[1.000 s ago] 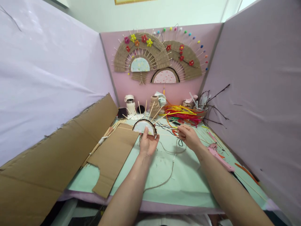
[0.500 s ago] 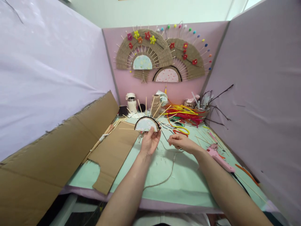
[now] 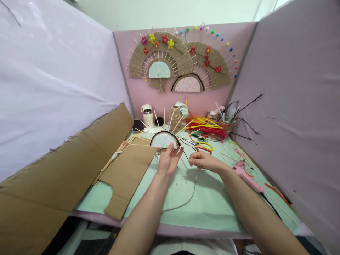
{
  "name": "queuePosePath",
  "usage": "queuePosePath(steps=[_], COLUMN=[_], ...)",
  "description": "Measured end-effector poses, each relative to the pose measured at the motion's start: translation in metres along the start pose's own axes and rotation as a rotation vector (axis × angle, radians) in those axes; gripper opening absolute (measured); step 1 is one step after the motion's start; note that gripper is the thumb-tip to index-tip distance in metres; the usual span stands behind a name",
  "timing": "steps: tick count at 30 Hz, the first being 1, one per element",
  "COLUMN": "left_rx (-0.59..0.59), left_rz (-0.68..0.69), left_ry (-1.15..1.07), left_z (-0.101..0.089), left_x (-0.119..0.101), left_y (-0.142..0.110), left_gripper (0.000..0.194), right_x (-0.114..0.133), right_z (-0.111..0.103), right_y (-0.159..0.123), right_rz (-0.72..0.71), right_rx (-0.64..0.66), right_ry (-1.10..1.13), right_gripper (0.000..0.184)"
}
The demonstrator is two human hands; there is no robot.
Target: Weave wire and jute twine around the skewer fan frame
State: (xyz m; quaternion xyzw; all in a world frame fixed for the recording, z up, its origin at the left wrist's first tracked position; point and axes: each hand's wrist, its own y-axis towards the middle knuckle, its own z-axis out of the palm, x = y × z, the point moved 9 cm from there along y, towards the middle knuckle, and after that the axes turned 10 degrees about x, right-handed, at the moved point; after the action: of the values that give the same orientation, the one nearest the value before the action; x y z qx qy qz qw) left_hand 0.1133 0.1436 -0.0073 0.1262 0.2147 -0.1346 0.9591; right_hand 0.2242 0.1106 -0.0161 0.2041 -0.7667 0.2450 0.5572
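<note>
My left hand (image 3: 169, 160) is closed on the lower right edge of a small fan frame (image 3: 160, 140), its thumb on the front. That frame is a half-round piece with a pale patterned face, black cord round its arc and several thin wooden sticks fanning out. From its right corner a black cord (image 3: 185, 154) runs to my right hand (image 3: 203, 162), whose fingers pinch it. Behind the right hand lie scissors (image 3: 207, 146) with yellow and orange handles. Loose twine (image 3: 190, 200) curves over the table below both hands.
Cardboard pieces (image 3: 130, 170) and a stick bundle (image 3: 114, 157) lie left. At the back stand a white bottle (image 3: 147, 116), a twine cone (image 3: 175, 118) and pipe cleaners (image 3: 207, 126). A pink glue gun (image 3: 248, 177) lies right. Finished woven fans (image 3: 162, 44) hang on the pink panel.
My right hand has come left and slightly down, closer to the fan frame, with the black cord in its fingers, uncovering the scissors' handles. My left hand has kept its hold.
</note>
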Motion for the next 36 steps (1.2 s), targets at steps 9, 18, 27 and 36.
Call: queuePosePath(steps=[9,18,27,36], left_rx=[-0.072,-0.082,-0.112,-0.055], left_rz=[0.068,0.139,0.132,0.05], left_ry=[0.047,0.096,0.034,-0.005], left_z=[-0.009,-0.01,-0.009,-0.003], left_x=[-0.008,-0.013,-0.009,0.008], left_y=[0.002,0.002,0.0,-0.002], left_gripper=[0.01,0.012,0.007,0.015], right_x=[-0.002,0.015,0.011,-0.012], right_z=[-0.057,-0.051,0.036,0.017], right_y=[-0.015,-0.027,0.005,0.013], right_rz=[-0.203,-0.28,-0.05,0.042], right_rx=[-0.358,-0.273,0.185,-0.001], right_ry=[0.448,0.326,-0.069,-0.135], right_gripper=[0.035,0.036,0.03,0.03])
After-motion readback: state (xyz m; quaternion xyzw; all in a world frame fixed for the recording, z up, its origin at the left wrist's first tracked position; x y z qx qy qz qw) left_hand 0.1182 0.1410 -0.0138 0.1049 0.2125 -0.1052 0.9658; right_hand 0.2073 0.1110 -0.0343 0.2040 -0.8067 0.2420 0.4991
